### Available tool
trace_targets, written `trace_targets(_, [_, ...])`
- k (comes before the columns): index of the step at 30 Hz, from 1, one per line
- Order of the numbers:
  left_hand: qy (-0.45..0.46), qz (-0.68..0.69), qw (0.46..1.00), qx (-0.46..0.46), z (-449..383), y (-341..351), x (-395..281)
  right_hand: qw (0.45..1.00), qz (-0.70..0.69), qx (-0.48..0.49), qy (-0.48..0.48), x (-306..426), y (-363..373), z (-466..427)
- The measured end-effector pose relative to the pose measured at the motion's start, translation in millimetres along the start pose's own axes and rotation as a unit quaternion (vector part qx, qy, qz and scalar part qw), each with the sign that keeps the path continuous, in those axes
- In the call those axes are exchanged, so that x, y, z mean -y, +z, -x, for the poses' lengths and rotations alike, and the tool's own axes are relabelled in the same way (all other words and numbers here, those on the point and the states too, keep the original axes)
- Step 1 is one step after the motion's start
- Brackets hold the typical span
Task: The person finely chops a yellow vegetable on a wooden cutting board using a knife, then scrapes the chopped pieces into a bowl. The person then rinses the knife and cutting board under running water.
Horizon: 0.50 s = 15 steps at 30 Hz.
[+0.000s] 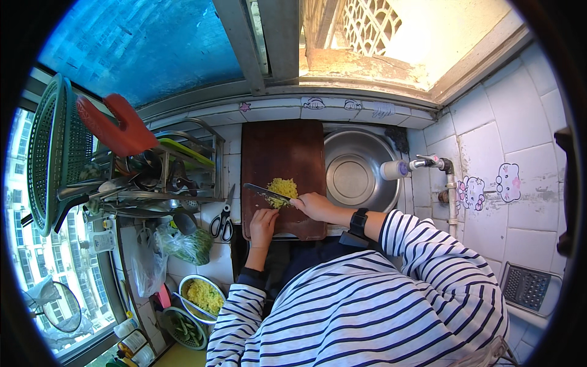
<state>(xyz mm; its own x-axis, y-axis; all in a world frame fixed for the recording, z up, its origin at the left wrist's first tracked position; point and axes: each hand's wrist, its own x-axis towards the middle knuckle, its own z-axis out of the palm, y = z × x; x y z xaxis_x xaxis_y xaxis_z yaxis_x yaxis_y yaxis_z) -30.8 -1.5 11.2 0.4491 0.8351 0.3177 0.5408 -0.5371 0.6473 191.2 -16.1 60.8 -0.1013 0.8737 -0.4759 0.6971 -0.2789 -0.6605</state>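
Observation:
A brown cutting board (284, 147) lies before me and reaches over the left side of the sink. My right hand (316, 206) grips a kitchen knife (263, 190) by its handle. The blade points left along the near side of a small heap of finely chopped yellow food (282, 187). Close to the board's front left edge, my left hand (263, 228) rests with its fingers drawn together, the tips just below the blade. Whether anything small is under those fingertips is hidden.
Right of the board, a steel basin (351, 179) sits under a tap (429, 161). Scissors (224, 222) lie left, beside a dish rack (183, 197) with utensils. A bowl of yellow food (204, 298), a colander of green leaves (185, 328) and bagged greens (188, 243) stand near my left arm.

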Motion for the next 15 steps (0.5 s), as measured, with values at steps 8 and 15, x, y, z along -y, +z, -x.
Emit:
trace_targets(8, [-0.064, -0.013, 0.998, -0.013, -5.3, 17.8, 4.0, 0.999, 0.039, -0.005, -0.016, 7.5, 8.6, -1.2])
trace_targets(15, [-0.002, -0.023, 0.998, -0.059, -11.8, 18.3, 1.9, 0.996, 0.069, -0.026, -0.045, 0.3, 20.9, -5.3])
